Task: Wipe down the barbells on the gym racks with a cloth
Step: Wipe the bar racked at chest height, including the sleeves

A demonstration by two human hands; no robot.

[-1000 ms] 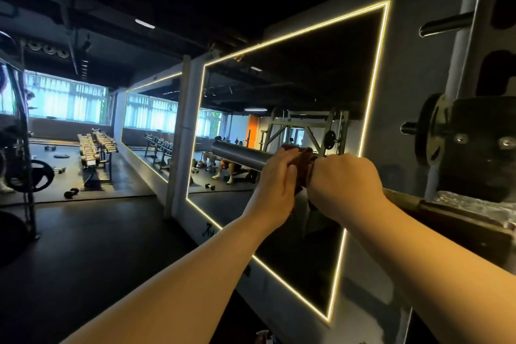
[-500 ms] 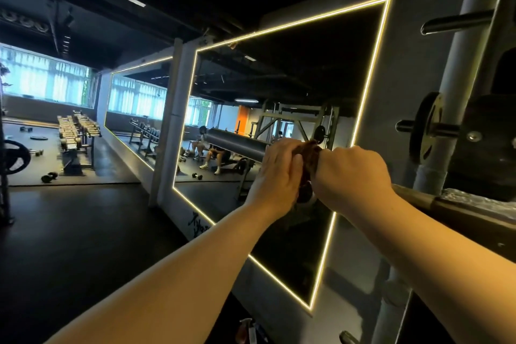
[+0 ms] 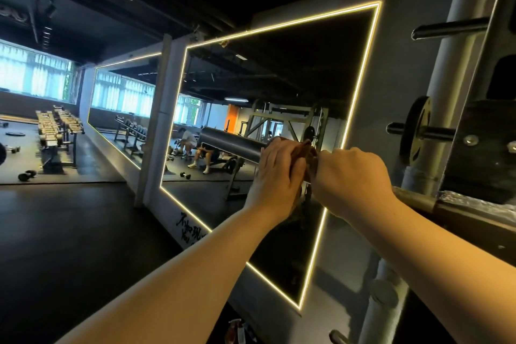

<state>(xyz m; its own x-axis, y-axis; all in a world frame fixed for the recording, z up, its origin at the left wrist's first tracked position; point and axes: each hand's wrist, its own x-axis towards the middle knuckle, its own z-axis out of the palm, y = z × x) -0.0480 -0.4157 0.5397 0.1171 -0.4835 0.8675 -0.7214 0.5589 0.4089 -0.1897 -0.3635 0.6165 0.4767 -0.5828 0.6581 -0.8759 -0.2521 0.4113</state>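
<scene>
A barbell lies across the rack, its dark sleeve (image 3: 231, 144) pointing left toward the mirror and its brownish shaft (image 3: 413, 200) running right into the rack hook. A brown cloth (image 3: 305, 152) is wrapped round the bar between my hands. My left hand (image 3: 279, 173) grips the cloth on the bar at the inner end of the sleeve. My right hand (image 3: 351, 176) is curled round the bar just right of the cloth, and its fingers are hidden behind it.
The grey rack upright (image 3: 452, 86) with pegs and a small plate (image 3: 416, 128) stands at the right. An LED-edged wall mirror (image 3: 279, 86) is straight ahead. Dumbbell racks (image 3: 55, 131) and loose dumbbells (image 3: 26, 175) sit on the dark floor at left.
My view has drifted a little to the right and closer. Both hands stay together on the bar with the cloth, shifting only slightly.
</scene>
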